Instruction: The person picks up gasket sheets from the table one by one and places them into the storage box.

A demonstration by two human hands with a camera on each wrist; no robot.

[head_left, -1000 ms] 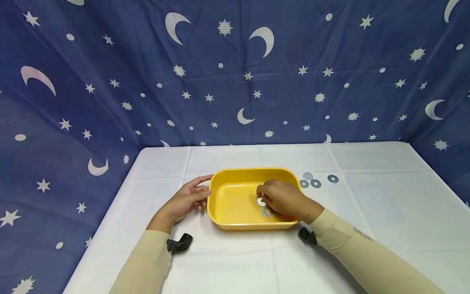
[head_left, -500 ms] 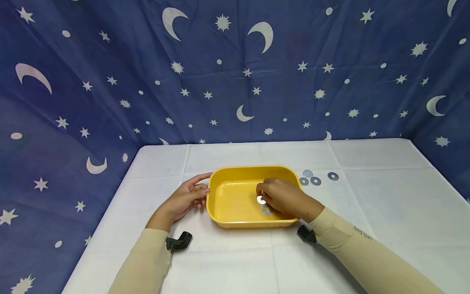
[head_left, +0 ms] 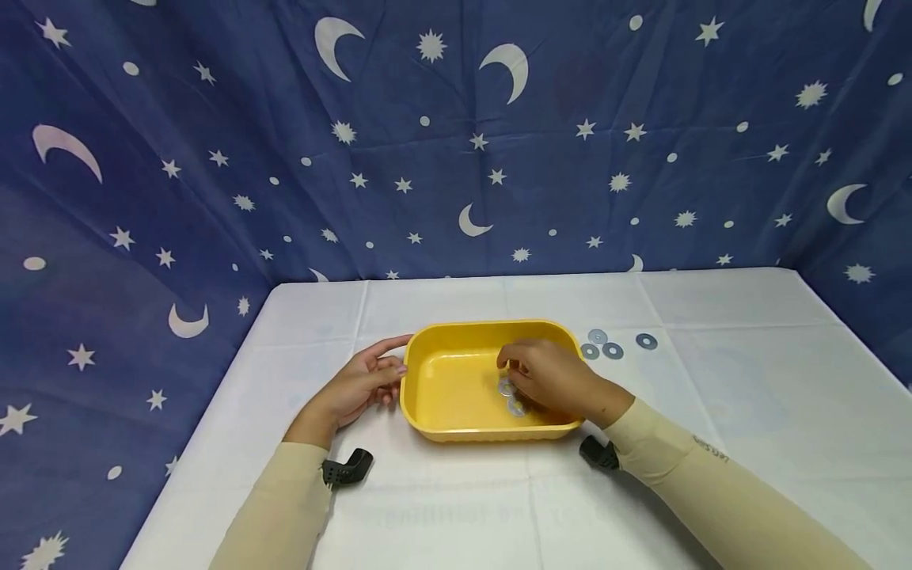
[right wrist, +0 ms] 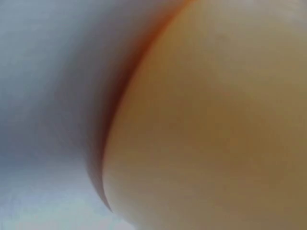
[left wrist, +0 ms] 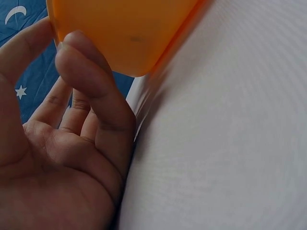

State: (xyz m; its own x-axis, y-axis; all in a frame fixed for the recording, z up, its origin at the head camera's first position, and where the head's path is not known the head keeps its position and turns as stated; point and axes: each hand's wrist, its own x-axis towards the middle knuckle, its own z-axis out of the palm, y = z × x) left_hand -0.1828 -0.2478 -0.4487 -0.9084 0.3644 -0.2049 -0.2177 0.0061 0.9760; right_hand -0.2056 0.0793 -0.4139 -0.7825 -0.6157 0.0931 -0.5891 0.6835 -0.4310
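A yellow plastic tray (head_left: 435, 372) stands on the white cloth. Its left end is touched by my left hand (head_left: 356, 388); the forefinger reaches along the corner and the thumb rests near the rim. In the left wrist view, that hand (left wrist: 72, 139) has its other fingers loosely bent beside the tray wall (left wrist: 134, 38). My right hand (head_left: 552, 380) is inside the tray at the right, fingers bent and slightly apart above a flat metal washer (head_left: 507, 388). A second washer (head_left: 516, 407) lies just in front. Any washers under the palm are hidden.
Three grey washers (head_left: 612, 351) lie close together on the cloth right of the tray, with a darker one (head_left: 646, 341) farther right. A blue curtain (head_left: 427, 158) with moons and stars hangs behind. The right wrist view shows mostly the blurred tray wall (right wrist: 206, 124).
My right hand has lifted slightly and its fingers have spread a little. The washer under them, bright before, now looks duller. My left hand stays at the tray.
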